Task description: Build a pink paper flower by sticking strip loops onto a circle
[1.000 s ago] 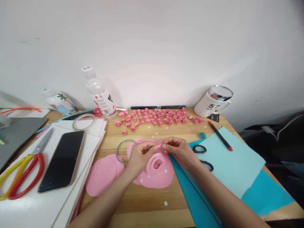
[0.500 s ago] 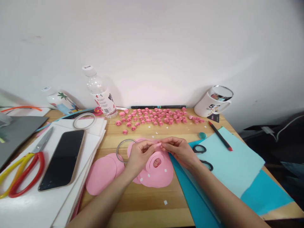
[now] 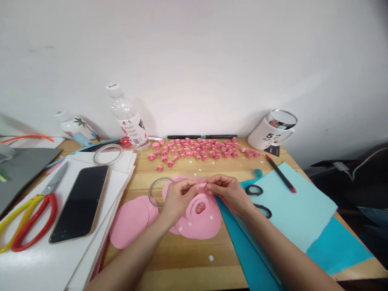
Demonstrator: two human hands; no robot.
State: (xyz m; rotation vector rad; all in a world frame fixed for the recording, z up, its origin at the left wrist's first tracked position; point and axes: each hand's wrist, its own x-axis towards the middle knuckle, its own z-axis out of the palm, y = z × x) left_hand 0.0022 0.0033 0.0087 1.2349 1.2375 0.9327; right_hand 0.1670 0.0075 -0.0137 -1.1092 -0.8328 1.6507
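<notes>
I see both hands pinched on one pink paper strip — left hand and right hand meeting fingertip to fingertip above the pink paper circles on the wooden table, near the teal sheets.

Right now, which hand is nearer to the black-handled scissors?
Right. The right hand sits just left of the black-handled scissors; the left hand is farther left, beyond the right hand. Both pinch the pink paper spiral.

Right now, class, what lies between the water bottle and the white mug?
Head view: many small rolled pink paper roses and a long black pen.
</notes>
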